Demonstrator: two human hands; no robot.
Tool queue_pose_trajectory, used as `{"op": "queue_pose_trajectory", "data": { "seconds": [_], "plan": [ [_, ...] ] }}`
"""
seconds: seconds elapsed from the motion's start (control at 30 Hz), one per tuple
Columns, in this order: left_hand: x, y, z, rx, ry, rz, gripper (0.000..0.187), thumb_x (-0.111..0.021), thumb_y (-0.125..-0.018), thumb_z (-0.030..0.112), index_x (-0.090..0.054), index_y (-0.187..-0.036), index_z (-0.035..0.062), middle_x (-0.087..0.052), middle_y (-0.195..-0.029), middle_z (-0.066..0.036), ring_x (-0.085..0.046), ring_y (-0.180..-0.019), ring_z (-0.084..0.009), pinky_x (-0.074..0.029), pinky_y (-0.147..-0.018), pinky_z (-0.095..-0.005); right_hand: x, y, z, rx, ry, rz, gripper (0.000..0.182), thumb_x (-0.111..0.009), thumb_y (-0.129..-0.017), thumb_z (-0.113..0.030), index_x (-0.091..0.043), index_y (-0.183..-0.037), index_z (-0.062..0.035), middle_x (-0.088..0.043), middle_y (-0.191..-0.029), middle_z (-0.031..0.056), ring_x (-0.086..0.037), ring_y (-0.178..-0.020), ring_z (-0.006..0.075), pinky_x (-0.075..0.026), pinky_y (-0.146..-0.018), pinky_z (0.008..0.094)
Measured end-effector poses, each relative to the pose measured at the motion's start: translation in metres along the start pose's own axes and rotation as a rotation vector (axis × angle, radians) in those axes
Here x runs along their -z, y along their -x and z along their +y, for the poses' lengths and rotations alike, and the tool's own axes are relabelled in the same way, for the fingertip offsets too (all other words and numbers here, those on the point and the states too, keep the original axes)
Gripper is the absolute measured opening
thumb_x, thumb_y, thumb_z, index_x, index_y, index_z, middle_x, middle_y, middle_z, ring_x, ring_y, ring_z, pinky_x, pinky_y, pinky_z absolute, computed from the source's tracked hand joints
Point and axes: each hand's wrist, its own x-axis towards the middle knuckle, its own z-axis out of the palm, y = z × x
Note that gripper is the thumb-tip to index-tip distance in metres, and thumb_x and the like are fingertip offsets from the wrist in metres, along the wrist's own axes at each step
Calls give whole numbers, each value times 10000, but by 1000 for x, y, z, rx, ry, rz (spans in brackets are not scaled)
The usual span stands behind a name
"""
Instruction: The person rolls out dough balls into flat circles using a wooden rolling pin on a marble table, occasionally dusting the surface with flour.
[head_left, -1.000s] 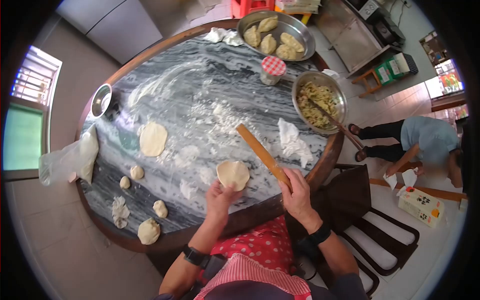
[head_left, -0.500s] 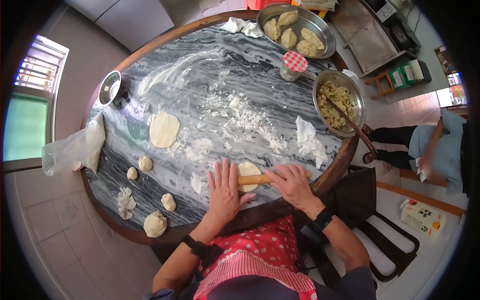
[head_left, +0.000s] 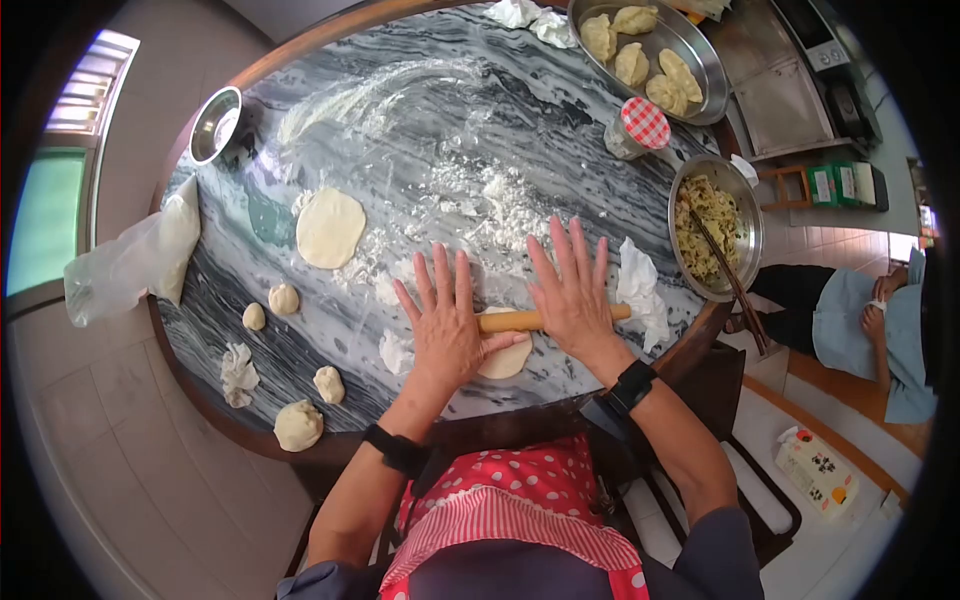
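A wooden rolling pin (head_left: 510,321) lies across a small round of dough (head_left: 508,362) near the table's front edge. My left hand (head_left: 446,328) rests flat over the pin's left end, fingers stretched forward and thumb pointing right over the dough. Flat on the pin's right part is my right hand (head_left: 578,305), its fingers extended and apart. Both palms hide parts of the pin. A larger, flat dough wrapper (head_left: 331,228) lies on the marble farther left. Loose flour (head_left: 490,200) is scattered beyond my hands.
Several dough lumps, one a bigger ball (head_left: 298,426), sit at left. A metal bowl of filling (head_left: 718,225) with chopsticks, a checked-lid jar (head_left: 644,124) and a pan of dumplings (head_left: 713,80) stand right. A plastic bag (head_left: 140,255) hangs over the left edge. Another person (head_left: 850,310) stands at right.
The rolling pin and both hands have moved forward, away from my body. My right hand's fingers, bent over the pin before, are now straight. The camera view has shifted.
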Motion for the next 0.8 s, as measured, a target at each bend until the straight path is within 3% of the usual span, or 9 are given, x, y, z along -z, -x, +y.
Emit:
{"op": "queue_pose_trajectory", "data": {
  "seconds": [0.17,0.3,0.37,0.5,0.6,0.7,0.73,0.77,0.8],
  "plan": [
    [-1,29,1,-48,-38,-50,1313,-578,-691,855,-184,-1559,-48,-113,-1620,-319,-23,-1506,-512,30,-1105,-742,-6,26,-12,-35,-79,-95,663,-647,-922,-248,-392,-1513,-90,-226,-1620,201,-185,-1503,415,-144,-1158,679],
    [3,-16,-4,-7,-32,48,1308,-534,-683,896,-243,-1551,-38,-122,-1624,-305,-13,-1506,-513,72,-1091,-748,-6,-26,1,-29,7,2,683,-653,-923,-312,-388,-1522,-117,-212,-1626,195,-152,-1518,398,-115,-1159,689],
    [2,0,-4,-24,-31,73,1296,-540,-661,898,-277,-1552,-6,-165,-1624,-283,-58,-1503,-514,43,-1083,-770,-7,-8,-4,-48,-24,-8,681,-646,-933,-316,-375,-1528,-126,-206,-1629,193,-148,-1520,394,-119,-1159,688],
    [4,9,-1,-41,-90,-30,1240,-535,-699,869,-272,-1559,16,-168,-1622,-283,-52,-1515,-479,9,-1120,-733,-12,0,-8,-31,-66,-80,634,-602,-966,-261,-356,-1531,-109,-187,-1628,209,-137,-1513,417,-131,-1162,683],
    [10,-22,-13,-51,-66,75,1198,-579,-732,815,-227,-1579,45,-125,-1637,-272,-29,-1516,-482,32,-1130,-717,-11,-43,2,-25,-34,59,655,-635,-944,-300,-385,-1509,-84,-185,-1628,210,-142,-1510,422,-115,-1166,679],
    [12,-2,-29,48,-48,155,1141,-587,-770,779,-222,-1586,70,-101,-1643,-268,0,-1516,-483,35,-1136,-709,2,-21,2,-11,-145,54,653,-651,-933,-283,-397,-1497,-75,-194,-1625,211,-155,-1506,425,-132,-1164,675],
    [28,6,-27,141,-12,204,944,-725,-859,506,-274,-1566,71,-138,-1631,-271,-85,-1508,-475,-43,-1175,-644,7,-9,3,52,-198,100,651,-688,-902,-262,-431,-1471,-77,-279,-1590,205,-240,-1485,382,-156,-1167,660],
    [33,13,-32,137,-10,217,944,-725,-859,506,-274,-1566,71,-138,-1631,-271,-85,-1508,-475,-43,-1175,-644,11,6,3,58,-190,110,651,-688,-902,-262,-431,-1471,-77,-279,-1590,205,-240,-1485,382,-156,-1167,660],
    [38,20,-38,122,116,333,771,-728,-873,348,-376,-1497,64,-252,-1572,-271,-216,-1461,-459,-167,-1156,-600,15,17,4,110,-173,27,629,-701,-887,-245,-457,-1442,-75,-353,-1536,185,-312,-1441,351,-168,-1168,650]
  ]
}}
